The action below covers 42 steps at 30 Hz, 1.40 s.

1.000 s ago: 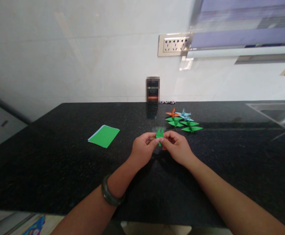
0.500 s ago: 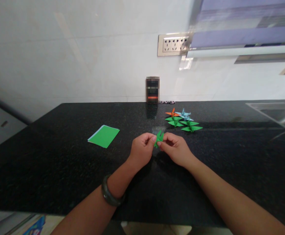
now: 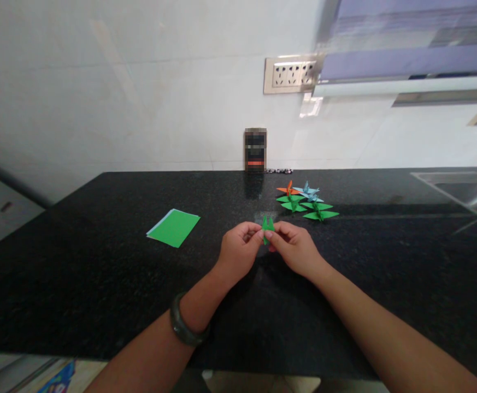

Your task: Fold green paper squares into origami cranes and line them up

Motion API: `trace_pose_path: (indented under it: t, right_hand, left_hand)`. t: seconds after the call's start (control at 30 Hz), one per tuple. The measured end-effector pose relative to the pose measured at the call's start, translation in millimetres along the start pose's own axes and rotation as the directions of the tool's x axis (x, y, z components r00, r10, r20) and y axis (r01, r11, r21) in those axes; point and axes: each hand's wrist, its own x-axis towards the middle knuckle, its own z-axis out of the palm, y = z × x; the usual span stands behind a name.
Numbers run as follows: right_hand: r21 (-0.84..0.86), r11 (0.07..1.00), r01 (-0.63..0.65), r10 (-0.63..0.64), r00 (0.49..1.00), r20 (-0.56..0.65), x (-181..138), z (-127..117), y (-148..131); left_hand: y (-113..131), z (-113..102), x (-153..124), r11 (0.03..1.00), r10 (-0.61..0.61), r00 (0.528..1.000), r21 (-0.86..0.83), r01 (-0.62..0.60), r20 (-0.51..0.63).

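Evidently, from the head view, the step in hand is close finger work on a small green folded paper [image 3: 268,226], pinched between the two hands above the dark counter [image 3: 99,295], near the middle of the view. The left hand [image 3: 240,251] has its thumb and fingers closed on the paper's left side, with the remaining fingers curled in behind. The right hand [image 3: 298,248] mirrors it, thumb laid over the near face and fingers bent behind. Neither palm is spread, and both grips look light, though the exact pressure cannot be told. Two narrow points stand up side by side from the paper, a slim gap between them; the layers beneath the thumbs are hidden.

To do this well, I would pinch right beside the crease rather than out at the thin tips, which probably bend easily. One hand should steady the layers while the other shapes, edges matched before any firm press. Even pressure from both thumbs should stop the piece twisting; a hard tug could tear a corner.

For comparing points and symmetry, the green paper birds [image 3: 321,213] rest on the counter beyond the right hand, beside an orange paper bird [image 3: 289,190] and light-blue folded paper [image 3: 308,192].
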Motion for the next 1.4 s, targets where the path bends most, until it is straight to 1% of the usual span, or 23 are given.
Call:
trace_pose_path:
  t: [0.13,0.27,0.4,0.47,0.6,0.67,0.8,0.9,0.97,1.03,1.1,1.17,1.27,1.4]
  right_hand:
    - [-0.069,0.997,0.038,-0.038,0.999,0.013,1,0,3]
    - [-0.064,0.998,0.024,-0.022,0.999,0.025,2,0,4]
    - [-0.047,0.999,-0.002,0.004,0.999,0.043,2,0,0]
    - [-0.007,0.999,-0.033,0.034,0.998,0.048,2,-1,-1]
    - [0.18,0.973,-0.143,0.127,0.987,0.097,3,-2,-1]
    - [0.235,0.958,-0.162,0.144,0.985,0.091,4,-3,0]
    - [0.21,0.97,-0.118,0.122,0.992,-0.006,5,-3,1]
    - [0.205,0.973,-0.102,0.102,0.995,0.012,4,-3,-1]
    - [0.244,0.965,-0.097,0.097,0.995,0.011,4,-2,-2]
    - [0.3,0.949,-0.094,0.104,0.995,-0.015,4,-2,-3]
    - [0.342,0.935,-0.092,0.11,0.993,-0.034,3,-2,-5]
    - [0.355,0.93,-0.098,0.109,0.994,-0.012,3,-3,-6]
    - [0.338,0.935,-0.108,0.105,0.994,0.029,2,-3,-8]
    - [0.307,0.947,-0.096,0.096,0.995,0.015,3,-3,-8]
  left_hand:
    - [-2,-1,0,0.993,0.049,0.999,0.106,-0.049,-0.003]
    - [-3,0,0,0.977,0.068,0.998,0.203,-0.066,-0.004]
    - [-2,0,-1,0.974,0.082,0.997,0.214,-0.08,0.003]
    - [-2,0,-1,0.983,0.068,0.998,0.168,-0.069,0.01]
    - [-2,2,-1,0.999,0.009,1.0,0.039,-0.009,0.018]
    - [-3,3,0,1.0,-0.013,1.0,-0.004,0.013,0.019]
    - [-2,5,1,0.982,-0.073,0.995,-0.173,0.082,0.062]
    - [2,4,1,0.959,-0.102,0.991,-0.257,0.121,0.086]
    - [5,3,0,0.944,-0.134,0.988,-0.295,0.15,0.072]
    - [6,2,0,0.922,-0.168,0.983,-0.34,0.183,0.074]
    - [6,1,0,0.906,-0.184,0.978,-0.369,0.206,0.094]
    - [6,1,0,0.898,-0.194,0.974,-0.379,0.223,0.113]
    - [5,1,0,0.884,-0.216,0.968,-0.396,0.249,0.127]
    - [4,2,1,0.867,-0.209,0.968,-0.431,0.25,0.139]
